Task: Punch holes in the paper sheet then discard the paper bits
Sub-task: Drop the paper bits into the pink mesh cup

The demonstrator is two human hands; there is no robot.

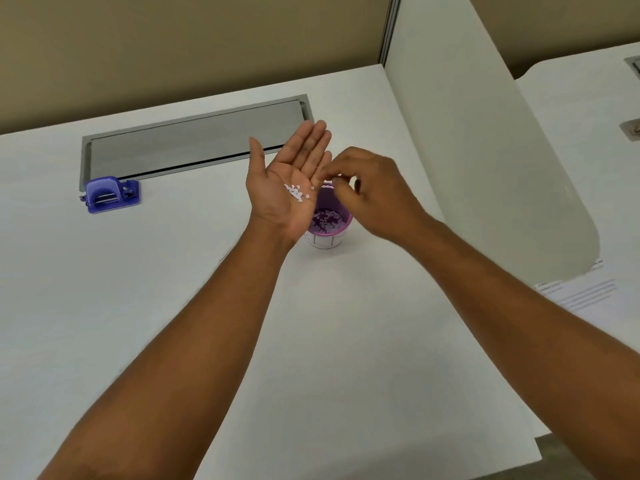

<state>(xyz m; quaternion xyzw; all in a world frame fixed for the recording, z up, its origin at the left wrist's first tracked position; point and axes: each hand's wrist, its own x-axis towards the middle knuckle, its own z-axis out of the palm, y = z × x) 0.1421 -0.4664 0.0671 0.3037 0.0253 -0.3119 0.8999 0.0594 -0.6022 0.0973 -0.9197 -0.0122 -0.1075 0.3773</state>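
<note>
While the left hand (289, 188) lies flat, fingers spread wide, cradling paper bits (296, 194) above the purple cup (327, 225), right-hand fingers (332, 183) pinch narrow, apparently picking bits off.

A single head-worn wide-angle view looks forward and steeply down onto the white desk (138, 306) from close above, facing its far edge and the beige partition (173, 46) behind it.

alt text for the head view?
Left hand held palm up with white paper bits on it, above a purple-lined cup; right hand pinches beside it. A blue hole punch sits far left on the white desk.
</note>
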